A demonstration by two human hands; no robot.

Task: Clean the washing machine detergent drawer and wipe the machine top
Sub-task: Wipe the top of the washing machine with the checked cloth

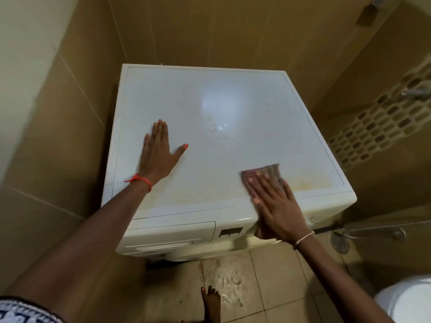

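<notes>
Here, at the far left, a tan tiled wall [58, 136] stands close beside the white washing machine top [233, 108]. The left hand [158, 155] lies flat on the left half of that top, fingers straight and together, thumb spread toward the middle. It holds nothing and, I judge, only braces the body. Below it, on the front face, the detergent drawer [170, 236] sits closed and flush, with a small dark display [231, 232] just to its right. Nothing touches the drawer. In the middle of the top a wet sheen catches the light. Further right, at the front edge, the right hand [275, 201] presses a brownish cloth [270, 170] against the surface with straight fingers. Nothing curls round the cloth or pinches it. The cloth shows beyond the fingertips, and part of it seems to hang over the front lip under the palm. The relation that matters lies just to the right of the cloth: a faint yellowish stain [310, 180] runs as a band along the front edge toward the right corner, its long axis left to right. The right hand is much the nearer, so a sideways sweep to the right along that edge looks like the move called for. The drawer lies down and to the left of the cloth, nearer the left hand. At the far right a floor drain [340, 243] shows by the machine's base.
</notes>
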